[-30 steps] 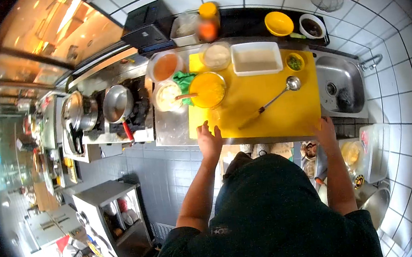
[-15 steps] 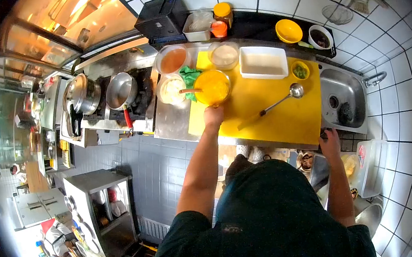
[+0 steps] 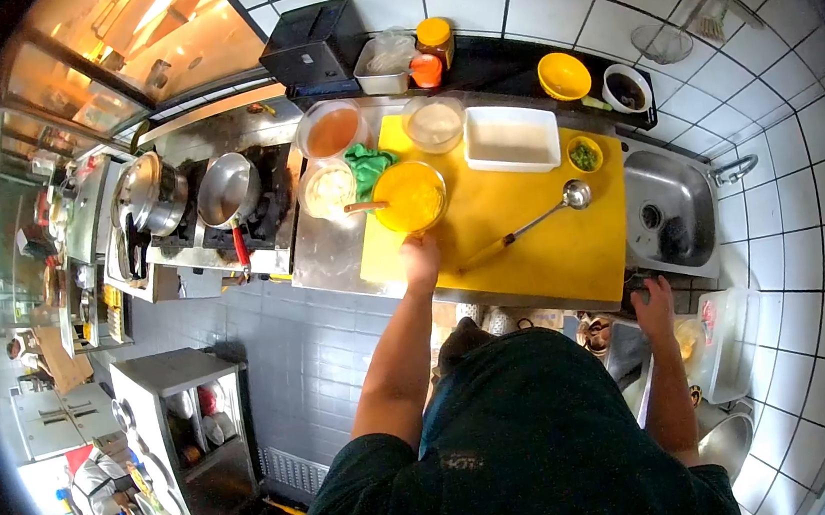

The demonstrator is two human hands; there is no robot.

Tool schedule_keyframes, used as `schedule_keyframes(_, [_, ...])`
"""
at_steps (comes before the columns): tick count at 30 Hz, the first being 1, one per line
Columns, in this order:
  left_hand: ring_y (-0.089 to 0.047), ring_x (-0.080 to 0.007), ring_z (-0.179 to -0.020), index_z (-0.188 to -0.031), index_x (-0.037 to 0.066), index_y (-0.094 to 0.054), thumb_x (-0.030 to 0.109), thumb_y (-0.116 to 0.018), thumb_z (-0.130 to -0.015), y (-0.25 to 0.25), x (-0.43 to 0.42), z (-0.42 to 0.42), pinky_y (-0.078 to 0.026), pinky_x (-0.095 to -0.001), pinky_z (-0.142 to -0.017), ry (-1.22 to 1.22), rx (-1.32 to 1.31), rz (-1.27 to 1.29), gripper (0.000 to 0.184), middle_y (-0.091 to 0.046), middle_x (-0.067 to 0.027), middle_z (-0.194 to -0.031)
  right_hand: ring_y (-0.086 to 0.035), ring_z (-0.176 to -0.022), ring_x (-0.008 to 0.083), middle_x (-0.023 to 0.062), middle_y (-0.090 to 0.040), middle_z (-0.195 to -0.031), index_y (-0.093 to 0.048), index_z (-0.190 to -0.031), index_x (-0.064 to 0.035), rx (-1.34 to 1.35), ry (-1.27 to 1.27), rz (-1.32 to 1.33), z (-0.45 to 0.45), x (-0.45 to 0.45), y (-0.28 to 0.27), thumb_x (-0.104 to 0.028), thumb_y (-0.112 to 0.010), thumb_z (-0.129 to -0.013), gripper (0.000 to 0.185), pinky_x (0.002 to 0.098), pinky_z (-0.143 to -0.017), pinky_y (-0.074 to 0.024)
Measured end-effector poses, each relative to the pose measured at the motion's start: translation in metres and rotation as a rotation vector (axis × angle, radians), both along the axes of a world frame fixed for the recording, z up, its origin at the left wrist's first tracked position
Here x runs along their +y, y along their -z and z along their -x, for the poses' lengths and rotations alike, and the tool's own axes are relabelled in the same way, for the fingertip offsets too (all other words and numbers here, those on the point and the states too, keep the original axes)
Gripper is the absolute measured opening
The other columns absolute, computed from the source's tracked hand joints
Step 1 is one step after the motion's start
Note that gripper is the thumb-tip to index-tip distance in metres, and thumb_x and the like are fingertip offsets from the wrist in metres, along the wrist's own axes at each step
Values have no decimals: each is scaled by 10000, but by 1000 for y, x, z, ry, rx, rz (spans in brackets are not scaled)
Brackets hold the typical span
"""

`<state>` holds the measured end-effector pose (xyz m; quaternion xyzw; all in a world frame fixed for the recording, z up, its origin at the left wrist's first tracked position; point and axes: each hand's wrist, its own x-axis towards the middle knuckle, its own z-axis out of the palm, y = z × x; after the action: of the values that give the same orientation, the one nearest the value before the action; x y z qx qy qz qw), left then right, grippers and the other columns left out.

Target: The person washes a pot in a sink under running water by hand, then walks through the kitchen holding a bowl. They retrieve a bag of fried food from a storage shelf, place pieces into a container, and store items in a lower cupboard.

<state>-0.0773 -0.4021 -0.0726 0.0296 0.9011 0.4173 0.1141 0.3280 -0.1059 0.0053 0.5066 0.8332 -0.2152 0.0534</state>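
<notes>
My left hand [image 3: 421,260] is closed on the near edge of a round bowl [image 3: 408,198] filled with something yellow, which stands on the yellow cutting board [image 3: 553,253]. A wooden-handled utensil [image 3: 365,206] sticks out of the bowl to the left, its other end hidden in the yellow contents. A green cloth [image 3: 369,169] lies just beyond. On the board, a ladle [image 3: 575,196] lies diagonally. My right hand [image 3: 653,307] is by the counter's front edge below the sink, fingers apart and holding nothing visible; whether it touches the edge I cannot tell.
Around the board are a white rectangular tub [image 3: 511,140], a small bowl of chopped greens [image 3: 584,154] and bowls of white [image 3: 328,190] and orange contents [image 3: 332,133]. A metal sink [image 3: 669,211] stands right; a red-handled pan [image 3: 228,191] sits on the stove. Someone [image 3: 94,484] is far left.
The whole view has shifted, so the counter appears slightly further left and lower. My left hand still grips the bowl. The fingers of my right hand look a little more spread.
</notes>
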Motion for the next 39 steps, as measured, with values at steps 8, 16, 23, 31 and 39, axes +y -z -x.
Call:
schedule_keyframes(8, [-685,-463,-798,-842,-49,-678,243,-627,-890,5,-40,-20,-546,-511,-726,-49,88,29,300,-688,-286,-812,-300,-1473,438,263,-310,-1598,-579,-1386,-53,-41,-40,47,24,3,-3,-338,-719,-910,572,539,-1169,-322])
schedule_keyframes(16, [-670,-479,-774,-783,-30,-660,247,-665,-886,-21,-106,-19,-538,-529,-715,-161,180,82,295,-667,-282,-761,-361,-1441,423,273,-361,-1553,-585,-1352,-29,-41,-207,-21,58,2,4,-310,-704,-922,527,496,-1137,-376])
schedule_keyframes(23, [-677,-470,-807,-825,-11,-688,288,-592,-924,-17,-160,-5,-538,-535,-726,-252,189,217,329,-671,-292,-805,-352,-1445,424,270,-366,-1549,-586,-1358,-38,-43,-244,-28,70,10,20,-321,-702,-918,536,497,-1139,-375])
schedule_keyframes(31, [-689,-458,-852,-887,-15,-703,290,-571,-935,10,-185,15,-549,-514,-757,-392,182,231,337,-694,-276,-839,-360,-1446,412,264,-314,-1586,-555,-1409,-55,-138,-297,19,76,9,3,-341,-693,-925,579,476,-1136,-384])
schedule_keyframes(39, [-696,-459,-851,-905,-43,-731,356,-600,-939,53,-179,47,-546,-517,-757,-342,118,215,421,-705,-288,-864,-384,-1429,414,261,-324,-1580,-553,-1400,-26,-45,-281,17,76,2,-10,-336,-702,-927,585,481,-1114,-404])
